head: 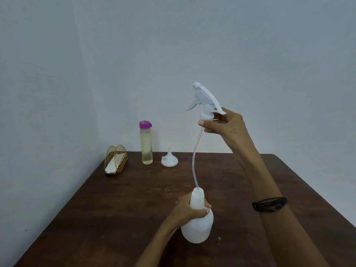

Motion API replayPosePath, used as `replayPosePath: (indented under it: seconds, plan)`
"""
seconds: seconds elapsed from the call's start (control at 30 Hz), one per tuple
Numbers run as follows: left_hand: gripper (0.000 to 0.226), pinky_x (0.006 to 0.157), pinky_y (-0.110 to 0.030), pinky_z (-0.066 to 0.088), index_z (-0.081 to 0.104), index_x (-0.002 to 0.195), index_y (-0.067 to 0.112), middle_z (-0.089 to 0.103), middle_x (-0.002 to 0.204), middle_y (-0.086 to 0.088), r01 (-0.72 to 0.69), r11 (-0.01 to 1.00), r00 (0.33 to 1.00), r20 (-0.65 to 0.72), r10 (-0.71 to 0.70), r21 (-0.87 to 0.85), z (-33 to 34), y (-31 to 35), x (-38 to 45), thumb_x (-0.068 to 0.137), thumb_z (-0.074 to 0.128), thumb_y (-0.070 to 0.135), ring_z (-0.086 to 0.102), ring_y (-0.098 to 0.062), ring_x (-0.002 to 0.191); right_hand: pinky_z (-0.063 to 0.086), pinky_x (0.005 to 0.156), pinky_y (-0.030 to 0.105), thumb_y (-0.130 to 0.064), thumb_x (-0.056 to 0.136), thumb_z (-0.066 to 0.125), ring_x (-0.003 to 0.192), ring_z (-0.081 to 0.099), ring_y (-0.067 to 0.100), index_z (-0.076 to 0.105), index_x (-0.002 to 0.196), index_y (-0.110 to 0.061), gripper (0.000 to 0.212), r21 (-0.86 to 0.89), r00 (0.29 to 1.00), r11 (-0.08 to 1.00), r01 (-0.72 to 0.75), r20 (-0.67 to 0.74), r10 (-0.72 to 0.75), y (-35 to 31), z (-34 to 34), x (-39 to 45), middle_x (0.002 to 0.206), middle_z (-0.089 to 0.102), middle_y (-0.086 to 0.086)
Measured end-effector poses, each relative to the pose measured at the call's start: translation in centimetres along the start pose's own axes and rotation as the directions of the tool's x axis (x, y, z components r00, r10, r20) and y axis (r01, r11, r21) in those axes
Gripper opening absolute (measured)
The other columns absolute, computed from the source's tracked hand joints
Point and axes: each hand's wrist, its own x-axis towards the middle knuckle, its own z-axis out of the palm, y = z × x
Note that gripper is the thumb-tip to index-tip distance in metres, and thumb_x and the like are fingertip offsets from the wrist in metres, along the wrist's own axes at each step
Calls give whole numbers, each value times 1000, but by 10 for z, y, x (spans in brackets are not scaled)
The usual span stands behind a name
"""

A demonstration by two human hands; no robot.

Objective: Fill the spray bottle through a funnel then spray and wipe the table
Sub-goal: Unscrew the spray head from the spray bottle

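Fingers [200,208] of the left hand [187,209] wrap the spray bottle [198,226] upright on the counter [115,209]; behind stand a napkin holder [115,160], an oil-filled bottle [146,143], a funnel [169,159] — the right hand [225,122] pinches the trigger head [206,99] aloft, its tube [194,160] trailing into the neck.

Landmark: spray bottle [197,222], upright on the brown table [115,209], near the front middle.

Above bottle: blocked. Dip tube [195,157] rises from the neck to the trigger head [207,101], held high by the right hand [224,123].

Left of bottle: left hand [189,208] grips the shoulder; forearm closes the near-left approach.

Right of bottle: right forearm crosses above the table; bare tabletop beyond it.

Far behind, well apart, in a row near the back edge: funnel [169,160], purple-capped bottle [146,142], wire napkin holder [116,160]. Open tabletop between this row and the bottle.
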Motion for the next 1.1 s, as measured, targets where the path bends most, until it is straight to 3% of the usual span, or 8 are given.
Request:
replayPosePath:
  seconds: [0.3,0.47,0.63,0.77,0.87,1.0,1.1]
  plan:
    - [16,95,-33,48,61,81,32,65,92,15,-6,1000,1000,9,6,-9,0,3,-3,68,71,30,61,-11,98,53,74,18,-7,79,72,75,63,8,66,97,-7,19,301,995,951,66,-95,-39,-22,-11,8,78,64,-4]
    - [25,95,-36,49,63,79,32,68,91,14,-8,1000,1000,4,8,-22,-1,3,-4,58,71,41,63,-12,100,53,81,21,-3,81,68,80,64,8,64,92,-8,13,459,991,888,32,-128,31,-4,-12,10,77,64,-7]
    - [28,96,-39,49,63,80,32,68,95,11,-16,1000,1000,-1,16,-20,0,5,-6,57,70,46,62,-12,101,55,82,22,-1,85,62,86,63,10,62,102,-2,17,516,987,854,-65,-92,130,31,-13,6,93,63,2]
    - [21,93,-41,50,67,73,35,72,90,11,-46,998,998,-33,44,-35,0,4,-7,55,70,45,66,-12,96,55,76,18,-5,86,62,87,65,14,61,113,0,28,416,943,901,-126,-231,238,79,-15,-13,97,64,6]
    - [15,93,-40,51,68,71,39,72,90,13,-74,997,996,-41,73,-26,-1,3,-6,56,70,44,66,-8,94,52,66,14,-12,84,66,87,64,14,61,115,-7,32,174,926,976,-127,-332,180,124,-17,-46,100,65,5]
    - [14,93,-39,51,68,71,38,72,91,12,-90,996,995,-46,89,-27,0,2,-5,57,70,43,65,-8,94,48,60,13,-10,85,66,80,58,4,56,97,-20,19,-37,940,993,-108,-330,90,159,-16,-92,91,60,-5]
    - [13,91,-36,51,68,69,38,72,86,16,-102,994,994,-44,100,-40,1,2,-6,57,69,41,66,-8,92,47,64,11,-11,84,67,80,61,-2,59,94,-17,14,-130,944,985,-110,-325,63,178,-15,-114,89,65,-8]
